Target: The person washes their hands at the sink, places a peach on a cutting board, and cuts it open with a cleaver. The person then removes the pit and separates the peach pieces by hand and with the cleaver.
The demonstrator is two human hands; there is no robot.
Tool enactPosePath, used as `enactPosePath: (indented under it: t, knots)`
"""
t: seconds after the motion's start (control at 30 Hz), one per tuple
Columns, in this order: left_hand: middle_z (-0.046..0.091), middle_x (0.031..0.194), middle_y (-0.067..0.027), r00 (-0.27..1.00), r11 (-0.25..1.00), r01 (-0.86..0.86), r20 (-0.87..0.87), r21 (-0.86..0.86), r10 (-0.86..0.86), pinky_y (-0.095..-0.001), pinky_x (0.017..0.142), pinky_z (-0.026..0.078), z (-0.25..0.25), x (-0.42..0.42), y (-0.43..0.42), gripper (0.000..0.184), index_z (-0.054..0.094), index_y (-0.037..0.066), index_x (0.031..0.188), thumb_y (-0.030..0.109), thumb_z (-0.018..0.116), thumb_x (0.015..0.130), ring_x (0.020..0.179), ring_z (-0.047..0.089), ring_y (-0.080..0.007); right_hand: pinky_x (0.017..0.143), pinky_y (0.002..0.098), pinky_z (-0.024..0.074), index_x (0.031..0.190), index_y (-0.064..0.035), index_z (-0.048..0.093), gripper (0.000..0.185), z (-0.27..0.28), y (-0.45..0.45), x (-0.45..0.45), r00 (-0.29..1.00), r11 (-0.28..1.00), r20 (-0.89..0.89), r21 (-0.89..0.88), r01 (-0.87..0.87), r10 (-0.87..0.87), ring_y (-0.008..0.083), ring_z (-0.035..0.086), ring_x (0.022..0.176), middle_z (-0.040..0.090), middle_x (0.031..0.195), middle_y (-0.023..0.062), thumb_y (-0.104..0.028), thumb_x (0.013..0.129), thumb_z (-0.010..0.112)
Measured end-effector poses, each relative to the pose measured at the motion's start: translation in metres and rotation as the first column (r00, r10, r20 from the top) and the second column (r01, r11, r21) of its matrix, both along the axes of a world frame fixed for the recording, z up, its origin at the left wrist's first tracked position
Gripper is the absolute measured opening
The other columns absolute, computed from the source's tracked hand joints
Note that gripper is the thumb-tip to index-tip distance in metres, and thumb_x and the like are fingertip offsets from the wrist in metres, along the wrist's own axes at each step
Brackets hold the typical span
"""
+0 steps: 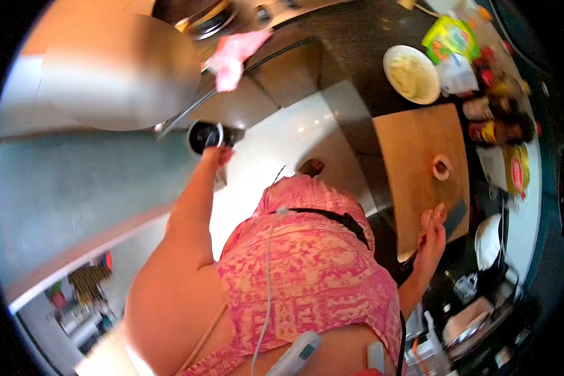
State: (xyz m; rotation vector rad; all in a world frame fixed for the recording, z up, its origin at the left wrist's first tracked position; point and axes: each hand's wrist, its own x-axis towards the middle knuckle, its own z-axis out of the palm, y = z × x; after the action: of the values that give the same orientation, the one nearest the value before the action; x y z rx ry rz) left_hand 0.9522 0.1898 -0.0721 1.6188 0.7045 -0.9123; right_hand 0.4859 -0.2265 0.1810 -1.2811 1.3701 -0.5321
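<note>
My left hand reaches down at the rim of a round bin with a dark lining. Blur hides what its fingers do. On the right, my right hand is over the near part of a wooden cutting board, fingers curled in. What they hold, if anything, is hard to make out. A wide grey knife blade shows right beside these fingers; its handle is not visible. Farther up the board sits a small pale round thing with a reddish-brown centre.
A white bowl of pale pieces stands on the dark counter beyond the board. Packets and sauce bottles line the wall side. A pink cloth hangs by the stove, near a pan. White floor lies between.
</note>
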Motion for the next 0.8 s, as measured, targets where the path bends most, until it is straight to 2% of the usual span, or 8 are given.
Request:
enactPosePath:
  t: [0.07, 0.13, 0.17, 0.27, 0.37, 0.43, 0.57, 0.8]
  knots:
    - [0.066, 0.073, -0.009, 0.932, 0.927, 0.351, 0.144, -0.131, -0.333, -0.0281, 0.044, 0.045, 0.004, -0.027, -0.054, 0.031, 0.06, 0.006, 0.083, 0.035, 0.055, 0.091, 0.056, 0.061, -0.0148, 0.044, 0.0205, 0.0259, 0.08, -0.0079, 0.049, 0.018, 0.006, 0.004, 0.005, 0.996, 0.993, -0.057, -0.097, 0.062, -0.067, 0.0047, 0.036, 0.051, 0.04, 0.06, -0.0036, -0.019, 0.092, 0.056]
    - [0.066, 0.072, -0.0102, 0.605, 0.616, 0.784, 0.126, 0.081, -0.786, -0.0264, 0.049, 0.047, 0.033, -0.041, -0.127, 0.045, 0.062, 0.002, 0.082, 0.046, 0.057, 0.088, 0.06, 0.061, -0.0142, 0.046, 0.0214, 0.0278, 0.08, -0.0073, 0.049, 0.02, -0.002, 0.007, -0.011, 0.991, 0.98, -0.009, -0.153, 0.129, -0.132, 0.0054, 0.037, 0.051, 0.04, 0.059, -0.0025, -0.022, 0.093, 0.055]
    - [0.065, 0.069, -0.0097, 0.707, 0.71, 0.704, 0.11, -0.013, -0.699, -0.0262, 0.054, 0.048, 0.025, -0.052, -0.152, 0.041, 0.063, 0.001, 0.078, 0.039, 0.058, 0.09, 0.061, 0.06, -0.0131, 0.046, 0.0221, 0.0289, 0.079, -0.0069, 0.049, 0.022, -0.003, 0.009, -0.021, 0.988, 0.977, -0.053, -0.166, 0.136, -0.147, 0.0057, 0.037, 0.051, 0.041, 0.06, -0.0018, -0.022, 0.093, 0.055]
    - [0.064, 0.074, -0.0068, 0.317, 0.311, 0.948, 0.336, -0.072, -0.887, -0.0267, 0.063, 0.048, 0.066, -0.077, -0.235, 0.032, 0.064, 0.001, 0.075, 0.028, 0.059, 0.091, 0.066, 0.059, -0.0123, 0.049, 0.0221, 0.0328, 0.083, -0.0049, 0.052, 0.014, 0.008, 0.021, -0.042, 0.906, 0.931, -0.218, -0.119, 0.345, -0.364, 0.0071, 0.041, 0.053, 0.044, 0.062, 0.001, -0.015, 0.092, 0.056]
    - [0.065, 0.082, -0.0055, 0.041, 0.019, 0.999, 0.577, -0.044, -0.816, -0.0271, 0.067, 0.049, 0.114, -0.107, -0.321, 0.015, 0.064, 0.0, 0.09, 0.014, 0.059, 0.09, 0.073, 0.061, -0.0127, 0.056, 0.0285, 0.0402, 0.09, -0.0033, 0.053, 0.011, -0.016, 0.027, -0.082, 0.875, 0.914, -0.297, -0.26, 0.311, -0.382, 0.0144, 0.05, 0.061, 0.051, 0.069, 0.0048, -0.012, 0.088, 0.06]
    - [0.065, 0.089, -0.0062, -0.033, -0.08, 0.996, 0.654, -0.042, -0.756, -0.0278, 0.069, 0.05, 0.167, -0.138, -0.373, 0.018, 0.06, 0.001, 0.106, 0.008, 0.058, 0.089, 0.08, 0.064, -0.0137, 0.07, 0.0383, 0.0442, 0.103, -0.0038, 0.053, 0.027, -0.022, 0.03, -0.088, 0.699, 0.827, -0.608, -0.56, -0.041, -0.376, 0.0253, 0.055, 0.08, 0.056, 0.085, 0.0107, -0.009, 0.08, 0.066]
    - [0.062, 0.107, -0.0118, -0.302, -0.242, 0.95, 0.764, 0.195, -0.57, -0.0308, 0.076, 0.051, 0.196, -0.195, -0.469, 0.045, 0.052, 0.005, 0.121, 0.002, 0.066, 0.078, 0.096, 0.061, -0.0206, 0.089, 0.0452, 0.0393, 0.122, -0.0059, 0.044, 0.054, -0.053, 0.021, -0.107, 0.528, 0.892, -0.783, -0.44, -0.099, -0.328, 0.0359, 0.048, 0.104, 0.051, 0.109, 0.019, -0.005, 0.073, 0.067]
    - [0.055, 0.122, -0.013, -0.746, -0.347, 0.618, 0.666, 0.706, 0.027, -0.0367, 0.091, 0.046, 0.173, -0.259, -0.574, 0.062, 0.049, 0.007, 0.124, 0.004, 0.072, 0.066, 0.113, 0.052, -0.0323, 0.086, 0.0459, 0.0422, 0.116, -0.0039, 0.04, 0.055, -0.075, -0.007, -0.108, 0.662, 0.938, -0.722, -0.338, -0.083, -0.202, 0.0396, 0.049, 0.103, 0.049, 0.107, 0.0212, -0.005, 0.067, 0.067]
